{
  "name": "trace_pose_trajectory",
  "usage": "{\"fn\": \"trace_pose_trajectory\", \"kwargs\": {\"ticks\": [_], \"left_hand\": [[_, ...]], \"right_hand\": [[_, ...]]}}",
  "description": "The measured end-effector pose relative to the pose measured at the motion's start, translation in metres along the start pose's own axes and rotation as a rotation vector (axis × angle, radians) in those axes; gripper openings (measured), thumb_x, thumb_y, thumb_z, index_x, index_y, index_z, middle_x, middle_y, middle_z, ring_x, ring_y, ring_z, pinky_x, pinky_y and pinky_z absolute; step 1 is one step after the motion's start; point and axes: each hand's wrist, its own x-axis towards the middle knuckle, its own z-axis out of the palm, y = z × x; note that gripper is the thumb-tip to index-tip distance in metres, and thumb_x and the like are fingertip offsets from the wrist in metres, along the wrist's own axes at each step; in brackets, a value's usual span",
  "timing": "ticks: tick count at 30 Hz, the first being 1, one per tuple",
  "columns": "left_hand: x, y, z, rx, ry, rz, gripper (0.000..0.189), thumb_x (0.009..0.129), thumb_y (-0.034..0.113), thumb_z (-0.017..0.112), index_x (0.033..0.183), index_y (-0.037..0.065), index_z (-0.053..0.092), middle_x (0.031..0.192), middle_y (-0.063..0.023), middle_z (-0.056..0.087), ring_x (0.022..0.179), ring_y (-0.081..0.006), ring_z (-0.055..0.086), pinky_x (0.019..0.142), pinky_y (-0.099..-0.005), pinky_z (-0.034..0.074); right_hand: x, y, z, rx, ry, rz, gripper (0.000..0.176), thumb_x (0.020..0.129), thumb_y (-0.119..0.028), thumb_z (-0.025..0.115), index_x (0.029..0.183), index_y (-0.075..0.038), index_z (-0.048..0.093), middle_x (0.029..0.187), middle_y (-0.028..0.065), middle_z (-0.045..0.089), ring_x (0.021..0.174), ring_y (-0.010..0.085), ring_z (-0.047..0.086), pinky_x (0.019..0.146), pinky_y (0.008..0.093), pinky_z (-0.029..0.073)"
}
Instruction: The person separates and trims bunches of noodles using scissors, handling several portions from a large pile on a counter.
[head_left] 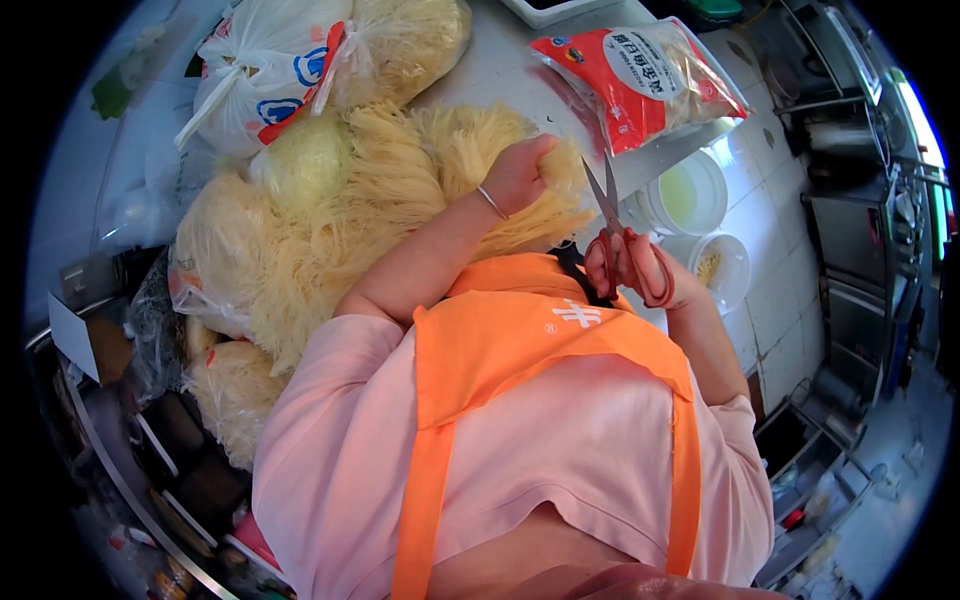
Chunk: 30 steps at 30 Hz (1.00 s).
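Right now my left hand (520, 172) is closed in a fist around a bunch of pale yellow dry noodles (400, 180), gripping the strands near their end at the front edge of the counter (500, 70). The rest of the noodles fan out away from that fist, up and to my left, in a big loose heap across the counter. A thin bracelet (490, 201) sits on that wrist.

My right hand (632, 265) holds a pair of scissors (610, 215), fingers through the red handles. The blades point up and away from me, slightly parted, their tips just beside the strands that stick out of my left fist — close to them, though I cannot tell whether metal touches noodle.

Beyond the scissors a red packet (640, 80) lies on the counter's corner. Two round white tubs (690, 195) sit lower down to my right, near my right hand; the farther one holds something pale yellow. At the far left a knotted white plastic bag (260, 70) rests against the heap. My orange apron (540, 340) fills the near view.
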Motion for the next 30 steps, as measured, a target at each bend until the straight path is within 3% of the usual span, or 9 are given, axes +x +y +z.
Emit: {"fn": "trace_pose_trajectory", "kwargs": {"ticks": [12, 19, 23, 25, 30], "left_hand": [[0.0, -0.005, 0.002, -0.046, 0.0, 0.091, 0.026, 0.071, 0.003, 0.061, 0.096, 0.007, 0.055, 0.084, -0.014, 0.059, 0.082, -0.0352, 0.057, 0.07, -0.0391, 0.046], [0.004, 0.005, -0.002, 0.153, -0.118, 0.27, 0.023, 0.064, 0.0, 0.06, 0.086, 0.005, 0.055, 0.078, -0.0134, 0.059, 0.08, -0.0371, 0.057, 0.07, -0.042, 0.045], [0.003, 0.011, 0.001, 0.243, -0.181, 0.307, 0.019, 0.064, 0.001, 0.061, 0.081, 0.005, 0.055, 0.077, -0.0143, 0.059, 0.078, -0.0376, 0.056, 0.069, -0.0428, 0.046], [0.0, 0.002, 0.007, 0.21, -0.151, 0.25, 0.019, 0.065, 0.001, 0.06, 0.083, 0.005, 0.056, 0.078, -0.0145, 0.06, 0.079, -0.0376, 0.057, 0.07, -0.0424, 0.046], [-0.004, 0.0, -0.002, 0.006, -0.154, 0.037, 0.025, 0.066, -0.002, 0.059, 0.09, 0.003, 0.058, 0.084, -0.016, 0.061, 0.083, -0.0366, 0.057, 0.073, -0.0399, 0.046]], "right_hand": [[-0.003, 0.0, -0.012, -0.07, -0.07, 0.099, 0.065, 0.091, -0.062, 0.025, 0.09, -0.003, 0.051, 0.075, 0.0055, 0.054, 0.066, 0.0139, 0.053, 0.061, 0.0254, 0.042], [0.005, -0.007, -0.014, -0.161, -0.07, 0.086, 0.067, 0.089, -0.065, 0.026, 0.091, -0.003, 0.051, 0.076, 0.0054, 0.054, 0.065, 0.0138, 0.053, 0.061, 0.0253, 0.042], [0.017, 0.0, -0.005, -0.045, 0.019, 0.06, 0.065, 0.09, -0.064, 0.028, 0.09, -0.003, 0.051, 0.073, 0.0046, 0.052, 0.063, 0.0135, 0.052, 0.06, 0.0252, 0.042], [0.024, -0.004, 0.0, -0.1, 0.084, 0.047, 0.059, 0.092, -0.059, 0.031, 0.078, -0.004, 0.05, 0.063, 0.0021, 0.048, 0.054, 0.0121, 0.048, 0.051, 0.0234, 0.039], [0.028, -0.008, 0.006, -0.133, 0.157, -0.015, 0.055, 0.094, -0.053, 0.033, 0.069, -0.006, 0.046, 0.059, 0.0004, 0.045, 0.05, 0.0106, 0.046, 0.046, 0.0221, 0.036]]}}
